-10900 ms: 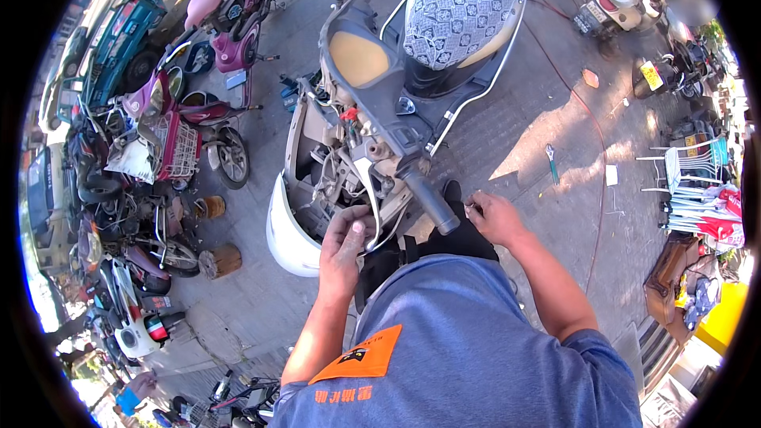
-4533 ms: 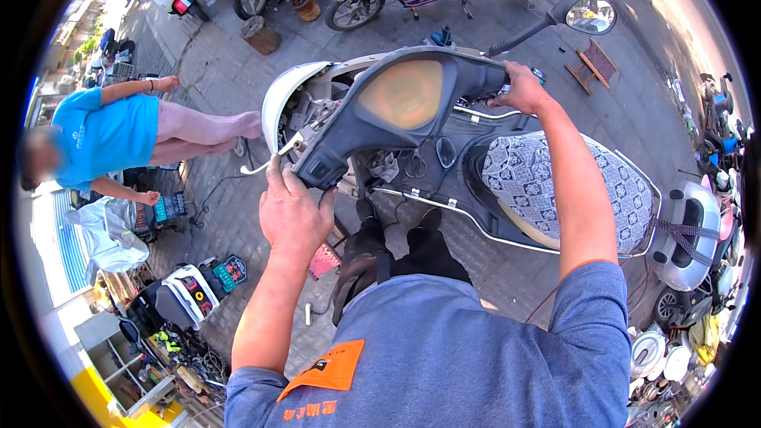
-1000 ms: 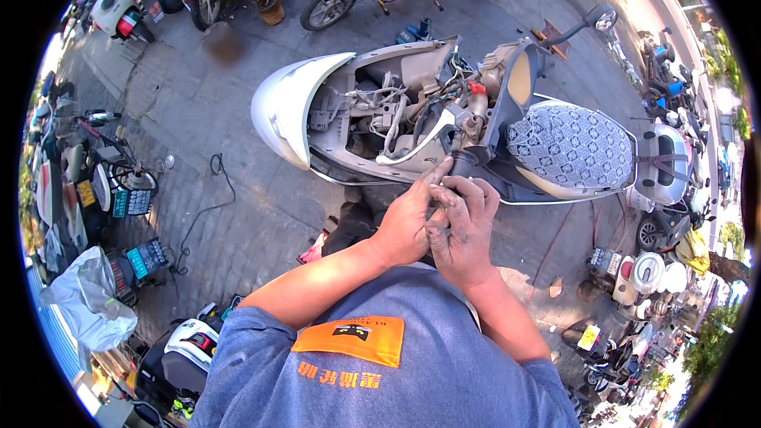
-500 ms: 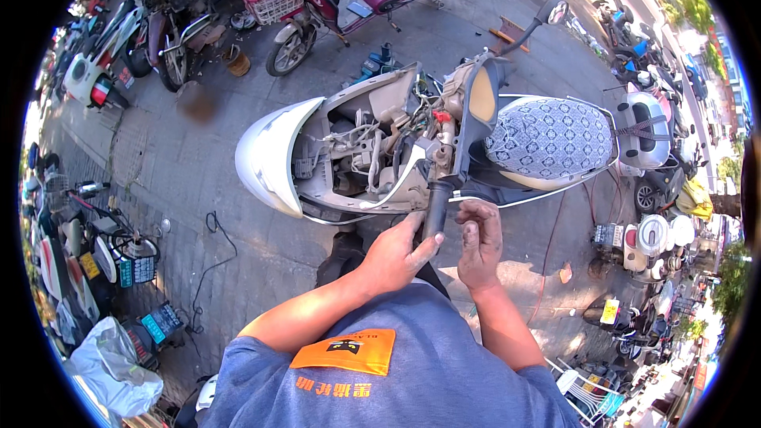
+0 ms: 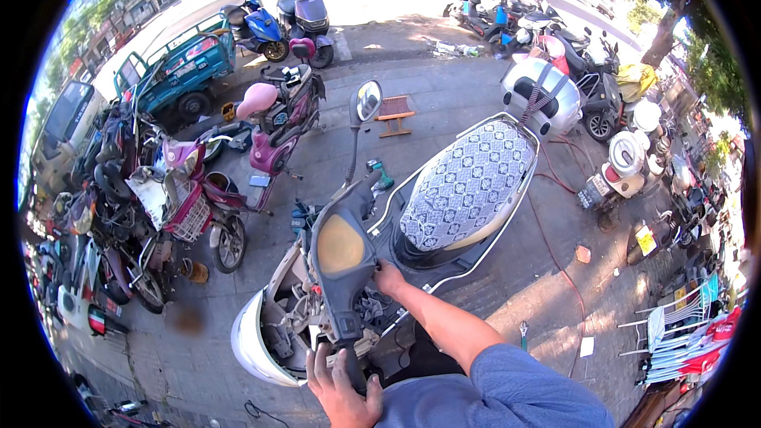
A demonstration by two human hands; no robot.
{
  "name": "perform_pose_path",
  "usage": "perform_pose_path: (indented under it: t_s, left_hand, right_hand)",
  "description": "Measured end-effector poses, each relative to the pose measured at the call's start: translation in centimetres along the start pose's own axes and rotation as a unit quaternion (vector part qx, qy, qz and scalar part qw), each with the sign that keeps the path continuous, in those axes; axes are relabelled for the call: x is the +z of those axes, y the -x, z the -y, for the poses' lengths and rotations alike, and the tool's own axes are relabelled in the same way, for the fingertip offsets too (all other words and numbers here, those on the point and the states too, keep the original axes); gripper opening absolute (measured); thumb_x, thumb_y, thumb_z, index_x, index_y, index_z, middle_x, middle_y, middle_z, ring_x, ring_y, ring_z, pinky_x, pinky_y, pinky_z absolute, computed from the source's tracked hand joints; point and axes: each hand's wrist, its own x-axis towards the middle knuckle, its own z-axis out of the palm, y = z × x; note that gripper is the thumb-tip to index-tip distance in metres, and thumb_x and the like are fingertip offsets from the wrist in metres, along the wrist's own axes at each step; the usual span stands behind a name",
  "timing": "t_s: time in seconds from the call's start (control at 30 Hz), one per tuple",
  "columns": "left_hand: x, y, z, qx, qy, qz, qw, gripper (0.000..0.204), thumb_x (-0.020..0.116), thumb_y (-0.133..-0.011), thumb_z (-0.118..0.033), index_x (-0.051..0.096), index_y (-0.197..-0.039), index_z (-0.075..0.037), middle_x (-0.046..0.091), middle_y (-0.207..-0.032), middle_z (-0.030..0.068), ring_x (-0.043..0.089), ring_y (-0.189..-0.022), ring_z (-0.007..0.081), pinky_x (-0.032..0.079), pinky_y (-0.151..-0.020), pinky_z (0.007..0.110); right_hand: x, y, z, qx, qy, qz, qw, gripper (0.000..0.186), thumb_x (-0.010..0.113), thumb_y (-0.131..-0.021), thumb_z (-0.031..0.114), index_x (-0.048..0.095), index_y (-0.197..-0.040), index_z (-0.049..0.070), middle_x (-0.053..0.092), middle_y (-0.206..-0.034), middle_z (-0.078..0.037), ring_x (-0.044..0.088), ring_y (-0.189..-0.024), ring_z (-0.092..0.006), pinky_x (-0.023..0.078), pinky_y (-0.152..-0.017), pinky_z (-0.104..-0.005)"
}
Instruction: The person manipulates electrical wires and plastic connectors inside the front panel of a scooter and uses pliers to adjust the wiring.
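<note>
The dark handlebar cover [image 5: 338,291] lies beyond my left hand [image 5: 342,392], half open at its near end, its long axis running away toward the mirror [image 5: 368,101]; my right hand [image 5: 388,278] curls midway along its right side, hold unclear for both

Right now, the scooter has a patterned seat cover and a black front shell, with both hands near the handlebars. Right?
No: the front shell is white, as the head view shows. The seat cover is patterned, and the left hand and right hand are near the handlebars.
</note>
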Motion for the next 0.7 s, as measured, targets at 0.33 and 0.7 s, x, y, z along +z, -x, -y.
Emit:
perform_pose_path:
  t_s: [0.33, 0.7]
  left_hand:
    - [4.8, -1.6, -2.5, -0.158, -0.245, -0.014, 0.956, 0.091, 0.079, -0.091, -0.045, 0.044, -0.163, 0.0, 0.052, -0.154, 0.0339, 0.045, -0.146, 0.0526, 0.03, -0.126, 0.063]
    - [5.9, -2.9, -3.7, -0.167, -0.26, -0.048, 0.95, 0.074, 0.083, -0.087, -0.042, 0.063, -0.15, -0.008, 0.066, -0.108, 0.0236, 0.065, -0.094, 0.0464, 0.049, -0.083, 0.058]
  right_hand:
    - [-1.1, -11.0, 0.6, -0.322, 0.11, 0.255, 0.905, 0.045, 0.065, -0.101, 0.027, 0.066, -0.141, 0.008, 0.069, -0.143, -0.02, 0.066, -0.131, -0.0341, 0.052, -0.109, -0.0432]
    - [-1.0, -14.4, 5.8, -0.406, 0.262, 0.305, 0.821, 0.043, 0.072, -0.096, 0.037, 0.073, -0.13, 0.01, 0.072, -0.135, -0.022, 0.069, -0.125, -0.0379, 0.054, -0.105, -0.046]
